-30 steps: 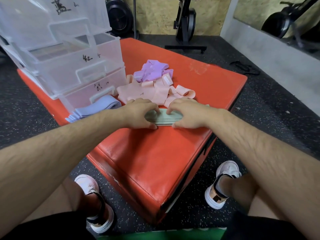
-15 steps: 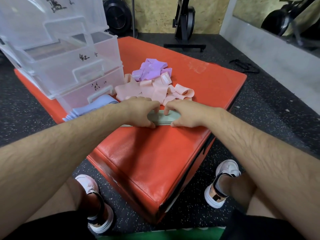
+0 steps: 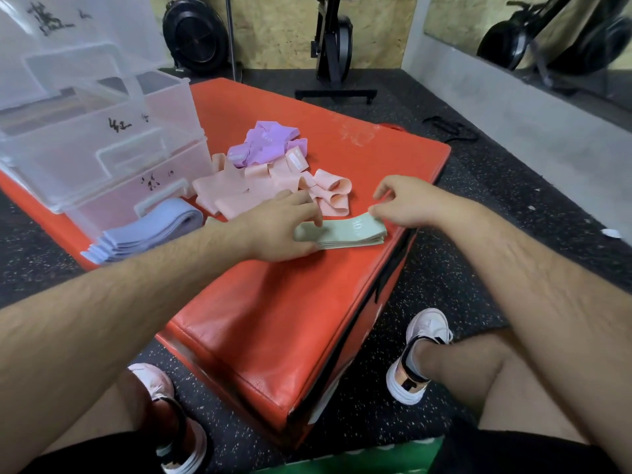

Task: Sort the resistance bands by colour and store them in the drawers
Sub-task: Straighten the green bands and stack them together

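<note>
Grip status: left grip [image 3: 284, 230] holds the left end of the green stack [image 3: 345, 230], fingers on top, thumb at the near edge. Right grip [image 3: 407, 203] is narrow, pinching the stack's right end at the top band marked 30. The stack lies flat on the red padded table [image 3: 273, 319], its right end just beside the table's right edge.

I count four colour groups:
- one green stack
- one blue stack [image 3: 147, 230], folded flat in front of the lowest drawer
- one loose pink pile [image 3: 246, 193]
- one loose purple pile [image 3: 263, 145], behind the pink and touching it

Bands per group: I can't tell, the layers are too fine.

One clear drawer unit [image 3: 102, 142] sits far left on the table. Three drawers, each with a black handwritten mark. How far each is pulled out I can't tell.

Room is a gym:
- dark speckled rubber floor [image 3: 444, 268]
- chipboard wall [image 3: 273, 29]
- bike stand [image 3: 333, 46]
- black wheel [image 3: 196, 35]
- black strap [image 3: 448, 128] on the floor past the far right corner
- two shoes [image 3: 420, 357], one either side of the near corner

Open red surface runs from the green stack to the near corner. The blue stack's near end sits at the left edge.
</note>
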`<state>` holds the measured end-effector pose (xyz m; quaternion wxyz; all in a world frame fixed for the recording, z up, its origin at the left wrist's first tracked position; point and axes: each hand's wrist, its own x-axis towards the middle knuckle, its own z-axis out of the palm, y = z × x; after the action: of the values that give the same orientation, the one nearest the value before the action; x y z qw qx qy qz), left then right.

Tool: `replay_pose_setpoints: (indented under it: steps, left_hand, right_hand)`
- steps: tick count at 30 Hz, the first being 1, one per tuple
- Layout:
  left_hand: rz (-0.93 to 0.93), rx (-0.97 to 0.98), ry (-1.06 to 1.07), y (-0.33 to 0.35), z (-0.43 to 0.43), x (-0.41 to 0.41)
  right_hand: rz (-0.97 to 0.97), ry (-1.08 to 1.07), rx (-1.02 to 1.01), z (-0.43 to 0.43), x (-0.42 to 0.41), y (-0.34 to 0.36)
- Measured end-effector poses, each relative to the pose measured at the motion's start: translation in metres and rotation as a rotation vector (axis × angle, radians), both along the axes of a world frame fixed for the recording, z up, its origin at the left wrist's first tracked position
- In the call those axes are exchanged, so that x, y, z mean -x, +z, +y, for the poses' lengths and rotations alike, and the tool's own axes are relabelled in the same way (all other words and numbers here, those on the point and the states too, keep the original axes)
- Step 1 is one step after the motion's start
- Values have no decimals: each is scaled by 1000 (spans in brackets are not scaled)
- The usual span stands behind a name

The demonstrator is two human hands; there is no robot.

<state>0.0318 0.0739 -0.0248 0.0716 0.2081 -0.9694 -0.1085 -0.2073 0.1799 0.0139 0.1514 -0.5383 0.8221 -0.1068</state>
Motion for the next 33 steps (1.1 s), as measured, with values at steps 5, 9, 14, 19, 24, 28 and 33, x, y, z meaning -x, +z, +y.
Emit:
replay_pose_setpoints:
  steps: [5, 9, 14, 19, 24, 28, 33]
  left_hand:
    - [-85, 18, -4, -5, 6, 9]
    - [-72, -1, 17, -5, 6, 10]
    - [-41, -38, 32, -7, 4, 8]
    - [-41, -35, 29, -11, 3, 9]
    - [35, -53, -30, -16, 5, 22]
    - [102, -76, -118, -18, 17, 46]
    - [66, -60, -151, -18, 26, 62]
  right_hand:
    - [-409, -137, -159, 2, 5, -10]
    - [-538, -280, -147, -3, -3, -17]
    - [-628, -337, -205, -12, -10, -19]
    - [-668, -271, -133, -10, -2, -15]
    - [-725, -235, -107, 2, 13, 7]
    - [-650, -265, -47, 20, 31, 24]
    - [-756, -241, -30, 30, 29, 35]
